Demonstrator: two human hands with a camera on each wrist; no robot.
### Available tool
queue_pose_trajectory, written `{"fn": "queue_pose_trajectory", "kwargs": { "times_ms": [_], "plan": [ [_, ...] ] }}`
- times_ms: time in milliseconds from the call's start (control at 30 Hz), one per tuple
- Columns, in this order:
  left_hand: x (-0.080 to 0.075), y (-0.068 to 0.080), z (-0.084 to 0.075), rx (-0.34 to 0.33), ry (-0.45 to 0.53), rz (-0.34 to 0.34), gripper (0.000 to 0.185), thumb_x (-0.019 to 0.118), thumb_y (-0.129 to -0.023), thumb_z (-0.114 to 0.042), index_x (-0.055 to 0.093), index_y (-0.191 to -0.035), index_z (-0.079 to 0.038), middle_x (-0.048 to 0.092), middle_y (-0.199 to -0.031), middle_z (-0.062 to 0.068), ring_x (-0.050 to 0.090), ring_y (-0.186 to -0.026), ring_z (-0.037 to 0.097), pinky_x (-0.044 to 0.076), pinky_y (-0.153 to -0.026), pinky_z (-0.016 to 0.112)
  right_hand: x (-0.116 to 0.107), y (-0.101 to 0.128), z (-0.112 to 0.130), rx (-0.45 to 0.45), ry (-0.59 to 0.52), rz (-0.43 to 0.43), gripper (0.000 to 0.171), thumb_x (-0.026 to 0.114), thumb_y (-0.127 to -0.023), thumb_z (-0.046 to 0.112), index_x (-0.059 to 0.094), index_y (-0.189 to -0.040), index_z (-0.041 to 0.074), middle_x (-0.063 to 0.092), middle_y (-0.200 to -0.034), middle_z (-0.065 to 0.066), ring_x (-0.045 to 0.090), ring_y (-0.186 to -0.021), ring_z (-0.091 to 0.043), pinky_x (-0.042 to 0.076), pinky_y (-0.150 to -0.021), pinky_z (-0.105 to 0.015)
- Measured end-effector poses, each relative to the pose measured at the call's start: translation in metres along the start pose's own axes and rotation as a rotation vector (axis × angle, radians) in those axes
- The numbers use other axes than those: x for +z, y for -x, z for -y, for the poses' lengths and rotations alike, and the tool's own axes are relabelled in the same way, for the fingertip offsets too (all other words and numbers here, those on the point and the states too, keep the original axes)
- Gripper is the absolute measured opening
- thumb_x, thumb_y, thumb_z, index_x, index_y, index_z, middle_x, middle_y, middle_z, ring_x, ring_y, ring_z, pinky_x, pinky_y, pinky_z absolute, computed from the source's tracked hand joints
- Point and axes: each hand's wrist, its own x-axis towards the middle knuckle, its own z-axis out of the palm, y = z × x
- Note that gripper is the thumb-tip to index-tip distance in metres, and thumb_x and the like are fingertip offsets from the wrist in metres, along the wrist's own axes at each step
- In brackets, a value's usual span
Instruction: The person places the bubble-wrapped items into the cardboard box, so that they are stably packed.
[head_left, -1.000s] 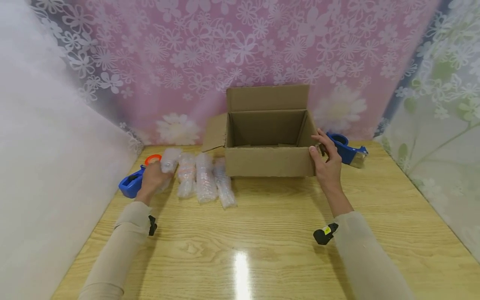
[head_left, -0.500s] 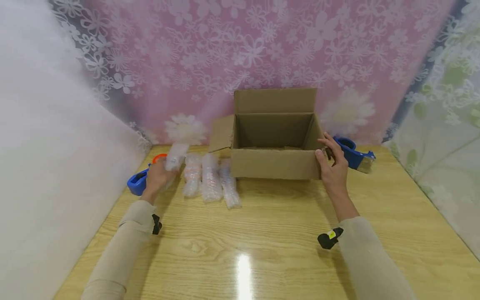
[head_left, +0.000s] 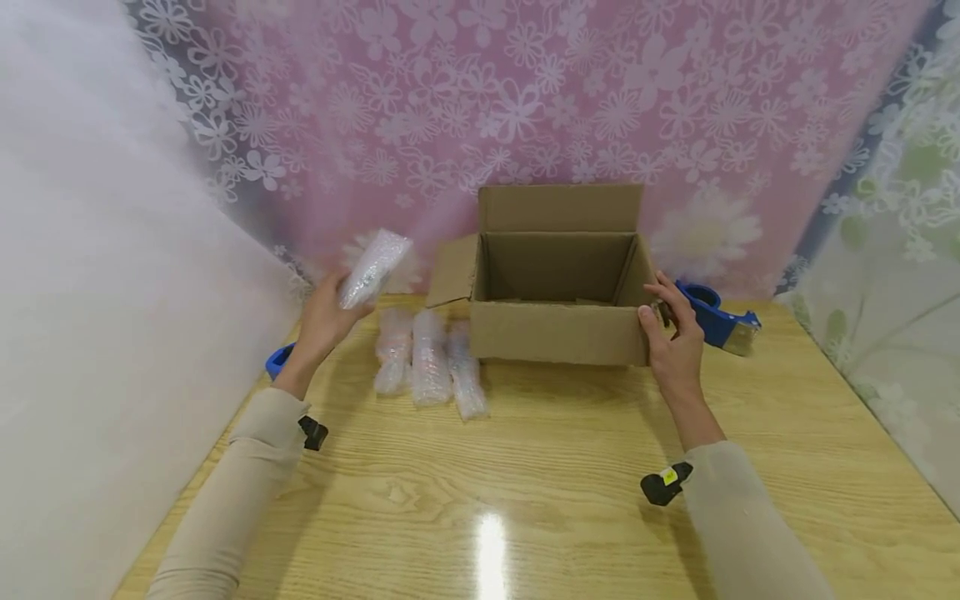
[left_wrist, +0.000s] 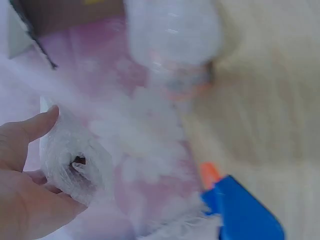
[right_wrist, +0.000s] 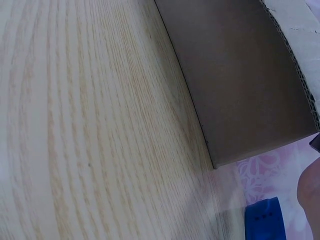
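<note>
My left hand [head_left: 324, 325] holds a bubble-wrapped roll [head_left: 375, 268] above the table, left of an open cardboard box [head_left: 558, 335]. In the left wrist view the thumb and fingers go round the roll [left_wrist: 75, 155], whose end has a dark hollow; what is wrapped inside is hidden. On the table below lie several more bubble-wrapped bundles [head_left: 431, 362], side by side, with hints of orange inside. My right hand [head_left: 675, 346] grips the box's right front corner, thumb on the front rim and fingers along the right side. The box's left and back flaps stand out.
A blue tape dispenser [head_left: 716, 318] stands just right of the box. Another blue dispenser [head_left: 277, 360] is partly hidden behind the left forearm, its orange part [left_wrist: 210, 175] showing in the left wrist view. Flowered pink cloth [head_left: 420, 108] hangs behind the table.
My left hand has lifted the bubble-wrapped roll off the table's left side, tilting its top toward the box. The right hand keeps its grip on the box. The head view has shifted slightly.
</note>
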Motion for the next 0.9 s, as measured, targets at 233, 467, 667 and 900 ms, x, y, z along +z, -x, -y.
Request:
{"fn": "queue_pose_trajectory", "kwargs": {
  "times_ms": [233,467,667,900],
  "plan": [
    [-0.001,-0.002,-0.048,0.113,0.020,0.027,0.071,0.079,-0.094,-0.016,0.045,-0.154,0.000,0.051,-0.149,0.025,0.049,-0.134,0.042,0.040,-0.112,0.057,0.000,0.000,0.000,-0.017,-0.002,-0.013,0.033,0.063,-0.102,0.002,0.064,-0.134,-0.006,0.049,-0.156,-0.021,0.047,-0.140,-0.020,0.040,-0.099,-0.024],
    [0.011,-0.003,-0.088,0.219,-0.028,0.073,0.075,0.082,-0.092,-0.017,0.046,-0.156,-0.003,0.046,-0.158,0.019,0.040,-0.147,0.038,0.032,-0.122,0.051,0.000,0.000,0.000,0.004,-0.005,0.000,0.034,0.064,-0.102,0.004,0.063,-0.136,-0.005,0.048,-0.158,-0.018,0.049,-0.137,-0.018,0.039,-0.098,-0.025],
    [0.029,-0.010,-0.116,0.317,0.036,0.115,0.072,0.083,-0.090,-0.011,0.048,-0.152,-0.001,0.054,-0.152,0.018,0.048,-0.142,0.035,0.036,-0.120,0.046,-0.002,0.001,0.001,0.016,0.009,0.000,0.034,0.064,-0.102,0.004,0.064,-0.136,-0.003,0.049,-0.158,-0.015,0.050,-0.139,-0.016,0.034,-0.110,-0.029],
    [0.051,-0.014,-0.139,0.399,0.079,0.169,0.067,0.084,-0.088,-0.008,0.054,-0.148,-0.003,0.059,-0.147,0.016,0.053,-0.136,0.031,0.040,-0.117,0.043,-0.004,0.002,0.001,0.004,0.017,0.010,0.034,0.064,-0.102,0.004,0.063,-0.135,-0.005,0.048,-0.158,-0.015,0.046,-0.145,-0.019,0.033,-0.115,-0.029]
  ]
}}
